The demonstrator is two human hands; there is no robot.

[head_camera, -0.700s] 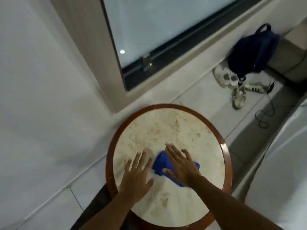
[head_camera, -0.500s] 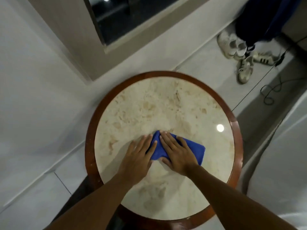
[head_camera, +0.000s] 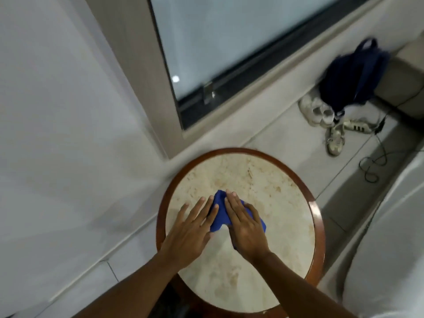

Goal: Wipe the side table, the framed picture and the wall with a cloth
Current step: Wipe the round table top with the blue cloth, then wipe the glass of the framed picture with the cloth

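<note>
My right hand [head_camera: 246, 228] lies flat, fingers together, pressing the crumpled blue cloth [head_camera: 220, 214] onto the round cream marble side table with a reddish wooden rim [head_camera: 275, 203]. The cloth sits left of the tabletop's centre, toward nine o'clock. My left hand [head_camera: 190, 235] rests flat beside it, fingers spread, their tips touching the cloth's edge. At two o'clock on the floor lie pale sneakers [head_camera: 321, 111] and a dark blue backpack [head_camera: 353, 76].
</note>
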